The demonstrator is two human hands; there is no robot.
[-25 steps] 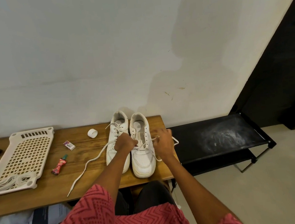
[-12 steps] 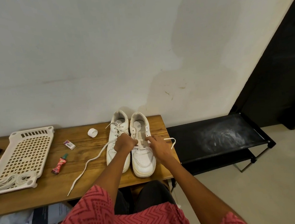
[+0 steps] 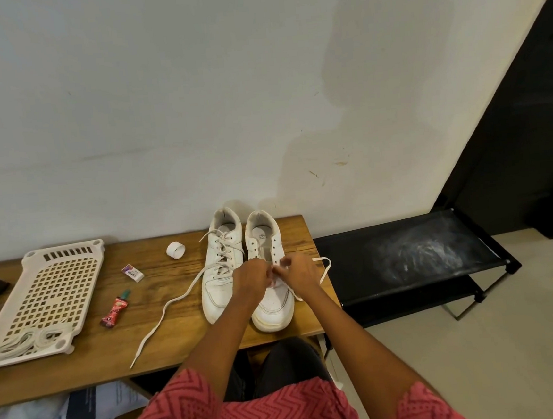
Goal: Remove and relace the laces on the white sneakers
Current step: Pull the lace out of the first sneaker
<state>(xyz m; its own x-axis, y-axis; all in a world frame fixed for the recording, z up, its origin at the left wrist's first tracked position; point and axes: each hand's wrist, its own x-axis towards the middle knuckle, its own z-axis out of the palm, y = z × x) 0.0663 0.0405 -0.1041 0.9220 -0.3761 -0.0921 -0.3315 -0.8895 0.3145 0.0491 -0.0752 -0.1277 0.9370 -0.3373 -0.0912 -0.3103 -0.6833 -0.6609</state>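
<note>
Two white sneakers stand side by side, toes toward me, at the right end of a wooden table. The left sneaker is laced, and one long lace end trails left across the wood. The right sneaker has bare upper eyelets. Over its lower eyelets my left hand and my right hand meet, fingers curled, both pinching its white lace. That lace loops out past my right hand toward the table's right edge.
A white perforated plastic tray with coiled laces lies at the left. A tape roll, a small eraser box and a red tube sit on the wood. A black shelf stands to the right; papers lie under the table.
My right hand has moved left and up from the table's right edge to meet my left hand over the right sneaker's eyelets. The lace loop has shifted with it.
</note>
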